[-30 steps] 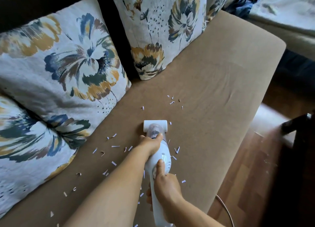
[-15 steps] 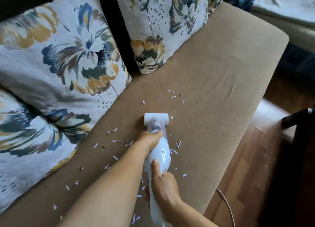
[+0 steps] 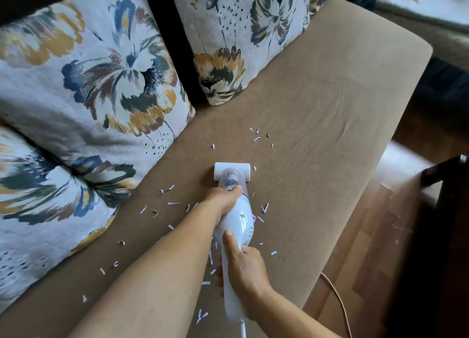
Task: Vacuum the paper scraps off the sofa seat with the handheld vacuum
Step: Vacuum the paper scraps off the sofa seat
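A white handheld vacuum (image 3: 239, 221) lies nozzle-down on the tan sofa seat (image 3: 317, 114), its wide white head near the seat's middle. My left hand (image 3: 223, 199) grips the vacuum's front body just behind the clear dust cup. My right hand (image 3: 245, 268) grips the rear handle, thumb stretched along the top. Several small white paper scraps (image 3: 256, 138) lie ahead of the nozzle. More of these scraps are scattered to its left and right and under my arms.
Three floral cushions (image 3: 101, 84) lean against the sofa back on the left and top. The seat's front edge runs along the right, with wooden floor (image 3: 375, 236) below it. The vacuum's cord (image 3: 337, 294) trails over that edge. Dark furniture (image 3: 441, 180) stands at far right.
The vacuum and both hands have slid forward along the seat, toward the cluster of scraps ahead. Both grips are unchanged.
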`<state>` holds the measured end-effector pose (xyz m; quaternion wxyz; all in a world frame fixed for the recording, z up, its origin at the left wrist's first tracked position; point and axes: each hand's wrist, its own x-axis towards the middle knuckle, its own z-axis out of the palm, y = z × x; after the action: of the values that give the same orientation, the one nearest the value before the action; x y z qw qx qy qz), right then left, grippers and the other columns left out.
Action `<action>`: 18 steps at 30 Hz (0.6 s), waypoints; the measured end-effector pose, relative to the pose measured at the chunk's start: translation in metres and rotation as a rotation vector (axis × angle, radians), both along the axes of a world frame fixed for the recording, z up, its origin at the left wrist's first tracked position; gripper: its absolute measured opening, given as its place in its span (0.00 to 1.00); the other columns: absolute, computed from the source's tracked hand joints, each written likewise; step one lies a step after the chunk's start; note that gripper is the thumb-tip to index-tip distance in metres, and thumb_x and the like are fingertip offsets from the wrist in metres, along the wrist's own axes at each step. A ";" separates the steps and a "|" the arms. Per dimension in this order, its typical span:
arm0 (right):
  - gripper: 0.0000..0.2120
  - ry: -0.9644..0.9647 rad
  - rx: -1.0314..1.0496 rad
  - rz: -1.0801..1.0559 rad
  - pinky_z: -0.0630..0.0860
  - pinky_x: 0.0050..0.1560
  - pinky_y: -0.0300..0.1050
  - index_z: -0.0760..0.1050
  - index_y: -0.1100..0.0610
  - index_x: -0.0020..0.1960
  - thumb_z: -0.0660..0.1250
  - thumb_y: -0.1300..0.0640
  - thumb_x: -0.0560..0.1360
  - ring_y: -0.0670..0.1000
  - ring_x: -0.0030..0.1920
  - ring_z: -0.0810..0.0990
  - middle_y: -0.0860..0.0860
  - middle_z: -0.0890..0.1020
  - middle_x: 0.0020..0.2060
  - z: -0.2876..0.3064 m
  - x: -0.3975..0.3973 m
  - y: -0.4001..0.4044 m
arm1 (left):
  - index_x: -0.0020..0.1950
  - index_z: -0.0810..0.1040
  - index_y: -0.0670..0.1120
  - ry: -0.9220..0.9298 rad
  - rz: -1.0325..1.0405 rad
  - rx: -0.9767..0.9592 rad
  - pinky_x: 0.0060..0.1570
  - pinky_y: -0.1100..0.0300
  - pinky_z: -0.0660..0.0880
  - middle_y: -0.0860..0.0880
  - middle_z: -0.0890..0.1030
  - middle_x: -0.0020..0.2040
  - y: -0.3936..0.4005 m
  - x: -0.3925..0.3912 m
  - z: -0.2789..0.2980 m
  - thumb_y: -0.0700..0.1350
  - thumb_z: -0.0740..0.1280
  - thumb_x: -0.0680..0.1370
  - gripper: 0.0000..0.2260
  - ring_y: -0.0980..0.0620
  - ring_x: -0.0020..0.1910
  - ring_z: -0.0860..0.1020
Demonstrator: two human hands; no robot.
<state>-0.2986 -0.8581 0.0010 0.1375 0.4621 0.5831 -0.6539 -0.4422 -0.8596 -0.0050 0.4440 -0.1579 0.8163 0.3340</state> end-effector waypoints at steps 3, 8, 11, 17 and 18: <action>0.32 -0.002 -0.001 0.008 0.78 0.37 0.49 0.73 0.56 0.24 0.56 0.34 0.76 0.56 0.28 0.79 0.53 0.80 0.24 -0.001 0.000 0.004 | 0.71 0.69 0.39 0.013 0.029 0.004 0.61 0.53 0.73 0.40 0.76 0.66 -0.002 -0.003 -0.005 0.64 0.58 0.77 0.34 0.40 0.62 0.76; 0.34 -0.026 0.022 0.056 0.79 0.38 0.50 0.74 0.57 0.23 0.55 0.35 0.77 0.54 0.25 0.78 0.52 0.78 0.21 -0.004 0.002 0.006 | 0.68 0.73 0.41 -0.087 0.132 0.097 0.59 0.52 0.75 0.40 0.79 0.61 -0.001 -0.004 -0.011 0.65 0.60 0.76 0.31 0.41 0.58 0.78; 0.32 -0.027 0.015 0.062 0.78 0.38 0.49 0.73 0.57 0.26 0.55 0.35 0.77 0.53 0.24 0.77 0.53 0.78 0.21 -0.004 0.006 0.006 | 0.65 0.75 0.42 -0.094 0.156 0.125 0.56 0.53 0.75 0.40 0.81 0.57 -0.001 -0.002 -0.013 0.61 0.62 0.76 0.27 0.41 0.55 0.80; 0.41 -0.054 0.088 0.158 0.80 0.52 0.50 0.72 0.59 0.18 0.48 0.36 0.79 0.52 0.29 0.79 0.54 0.79 0.21 0.006 0.017 -0.005 | 0.64 0.75 0.41 -0.055 0.108 0.068 0.60 0.51 0.74 0.40 0.80 0.58 -0.006 0.009 -0.004 0.63 0.60 0.76 0.28 0.40 0.56 0.79; 0.42 -0.045 0.084 0.160 0.79 0.53 0.50 0.72 0.59 0.16 0.48 0.36 0.79 0.52 0.30 0.79 0.54 0.79 0.21 0.007 0.017 -0.007 | 0.65 0.74 0.41 -0.047 0.100 0.057 0.61 0.51 0.74 0.40 0.79 0.59 -0.007 0.009 -0.001 0.63 0.60 0.76 0.29 0.41 0.57 0.78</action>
<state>-0.2819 -0.8653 0.0078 0.1830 0.4339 0.6419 -0.6051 -0.4331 -0.8661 -0.0056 0.4502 -0.1935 0.7869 0.3751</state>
